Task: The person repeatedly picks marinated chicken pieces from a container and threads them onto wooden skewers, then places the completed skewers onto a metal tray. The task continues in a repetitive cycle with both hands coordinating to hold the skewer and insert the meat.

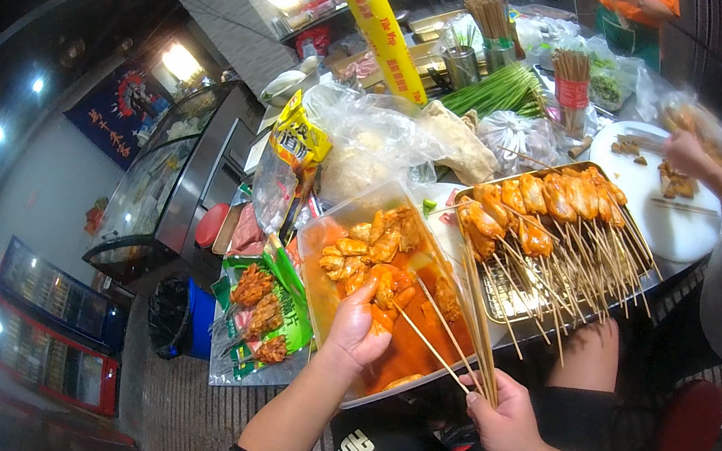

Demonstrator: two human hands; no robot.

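Note:
My left hand (363,330) grips a chicken wing (388,286) coated in orange-red marinade, over a clear plastic tub (311,246). In my right hand (502,410) is a bundle of bamboo skewers (477,324). Two skewers slant out of it towards the left hand; the tip of one meets the held wing, though how deep it sits is hidden. More marinated wings (364,247) lie in the tub's sauce. Right of the tub, a metal tray (505,307) carries several skewered wings (555,197), their sticks pointing towards me.
A co-worker's hands (692,153) are over a round white cutting board (674,235) with cut pieces at the right. Left of the tub lie skewered browned meat pieces (267,317) on green packaging. Behind stand plastic bags (369,134), a yellow wrap box (388,40) and skewer holders (573,92).

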